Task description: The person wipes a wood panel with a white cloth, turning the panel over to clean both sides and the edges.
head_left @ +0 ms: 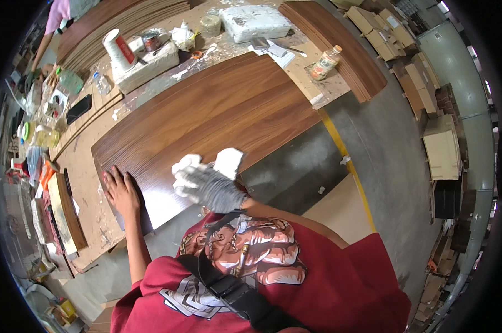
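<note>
A glossy brown wood-grain board (206,111) lies across the worktable in front of me, its near edge overhanging the floor. My left hand (121,194) is bare and rests on the board's left end with its fingers stretched out. A grey-and-white work glove covers my right hand (209,186), which is at the board's near edge with its fingers bent. From that hand a white cloth or wad of paper (229,162) sticks out; the glove hides the rest of it. Light reflects off the board between my two hands.
More brown boards (345,50) are stacked at the far right, beside a juice bottle (326,62). White blocks (254,23), a paper cup (119,50) and a tin (151,40) stand behind the board. At left are a phone (79,109) and jars; another person's arm (42,50) shows far left.
</note>
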`<state>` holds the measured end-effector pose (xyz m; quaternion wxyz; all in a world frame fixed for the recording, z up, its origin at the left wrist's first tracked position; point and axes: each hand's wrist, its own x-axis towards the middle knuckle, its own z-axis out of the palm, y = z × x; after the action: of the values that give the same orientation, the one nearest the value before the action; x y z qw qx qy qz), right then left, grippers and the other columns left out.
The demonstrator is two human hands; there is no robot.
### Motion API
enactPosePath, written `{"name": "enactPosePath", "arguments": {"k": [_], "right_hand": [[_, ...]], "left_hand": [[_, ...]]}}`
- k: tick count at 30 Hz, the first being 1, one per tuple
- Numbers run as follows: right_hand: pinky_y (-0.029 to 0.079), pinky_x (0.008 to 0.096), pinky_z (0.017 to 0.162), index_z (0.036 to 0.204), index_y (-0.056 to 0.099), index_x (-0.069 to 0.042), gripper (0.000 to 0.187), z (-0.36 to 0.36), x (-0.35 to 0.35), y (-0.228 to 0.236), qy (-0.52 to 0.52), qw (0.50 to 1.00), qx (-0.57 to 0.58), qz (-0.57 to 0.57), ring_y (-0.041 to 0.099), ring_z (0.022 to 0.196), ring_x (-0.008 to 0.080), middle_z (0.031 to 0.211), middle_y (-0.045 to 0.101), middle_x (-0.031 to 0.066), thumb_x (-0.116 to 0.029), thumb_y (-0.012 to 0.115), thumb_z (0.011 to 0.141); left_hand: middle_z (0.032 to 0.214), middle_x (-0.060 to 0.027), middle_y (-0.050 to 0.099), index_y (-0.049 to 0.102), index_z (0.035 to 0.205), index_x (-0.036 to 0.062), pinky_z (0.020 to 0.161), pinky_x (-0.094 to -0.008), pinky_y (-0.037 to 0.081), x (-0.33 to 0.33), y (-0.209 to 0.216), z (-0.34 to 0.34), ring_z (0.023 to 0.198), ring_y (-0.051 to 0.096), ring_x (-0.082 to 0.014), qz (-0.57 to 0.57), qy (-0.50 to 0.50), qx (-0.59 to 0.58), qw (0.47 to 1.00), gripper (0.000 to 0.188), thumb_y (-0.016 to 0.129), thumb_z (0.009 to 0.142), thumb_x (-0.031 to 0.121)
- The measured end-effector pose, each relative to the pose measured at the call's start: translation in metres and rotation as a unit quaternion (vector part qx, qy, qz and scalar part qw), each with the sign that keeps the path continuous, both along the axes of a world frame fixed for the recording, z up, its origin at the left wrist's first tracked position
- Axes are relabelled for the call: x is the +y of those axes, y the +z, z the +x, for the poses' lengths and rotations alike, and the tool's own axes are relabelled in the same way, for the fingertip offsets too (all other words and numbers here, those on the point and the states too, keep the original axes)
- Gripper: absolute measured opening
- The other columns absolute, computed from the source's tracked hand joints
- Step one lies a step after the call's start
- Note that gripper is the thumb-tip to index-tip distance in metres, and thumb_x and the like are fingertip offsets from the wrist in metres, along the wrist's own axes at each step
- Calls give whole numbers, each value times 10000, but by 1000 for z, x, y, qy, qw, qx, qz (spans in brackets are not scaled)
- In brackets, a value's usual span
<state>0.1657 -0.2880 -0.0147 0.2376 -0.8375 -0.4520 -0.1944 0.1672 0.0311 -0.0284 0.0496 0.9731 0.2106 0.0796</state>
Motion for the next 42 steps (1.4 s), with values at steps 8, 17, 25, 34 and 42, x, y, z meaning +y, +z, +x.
{"name": "enactPosePath", "arguments": {"k": [8, 17, 25, 34, 42], "right_hand": [[443, 371, 1010, 1176, 580, -21, 237, 124, -365, -21, -307, 734, 312, 519, 605, 1065, 228, 1114, 632, 118, -133, 501, 983], [350, 413, 1084, 1335, 496, -114, 408, 77, -89, 50, -22, 891, 430, 140, 449, 1238, 303, 1294, 498, 148, -287, 476, 966], [510, 307, 801, 1033, 593, -117, 235, 151, -165, 29, -265, 950, 162, 5, 576, 1008, 183, 1054, 590, 56, -104, 367, 970], [433, 311, 896, 1135, 568, -91, 198, 177, -220, 19, -102, 733, 494, 457, 530, 1002, 176, 1073, 572, 64, -197, 490, 987], [368, 470, 1084, 1154, 597, -170, 286, 154, -12, 20, 20, 998, 0, -67, 479, 1272, 269, 1295, 550, 122, -271, 462, 923]], "left_hand": [[1606, -169, 225, 274, 1553, 170, 1194, -473, 149, -11, 9, 10, 1483, 215, -318, 2, 10, -7, 1000, 599, 337, 1039, 470], [1594, -162, 257, 319, 1538, 167, 1191, -466, 172, -13, 16, -2, 1471, 242, -317, -18, 31, -20, 999, 563, 352, 1043, 433], [1592, -164, 262, 338, 1528, 152, 1189, -465, 179, -10, 17, -1, 1474, 237, -320, -20, 18, -25, 999, 551, 360, 1044, 413], [1586, -155, 278, 360, 1517, 149, 1181, -457, 207, -21, 25, -1, 1463, 263, -320, -34, 24, -38, 998, 524, 374, 1044, 374], [1611, -124, 233, 311, 1540, 174, 1200, -488, 128, -15, 26, -11, 1490, 202, -292, 4, 39, 12, 999, 537, 357, 1045, 376]]}}
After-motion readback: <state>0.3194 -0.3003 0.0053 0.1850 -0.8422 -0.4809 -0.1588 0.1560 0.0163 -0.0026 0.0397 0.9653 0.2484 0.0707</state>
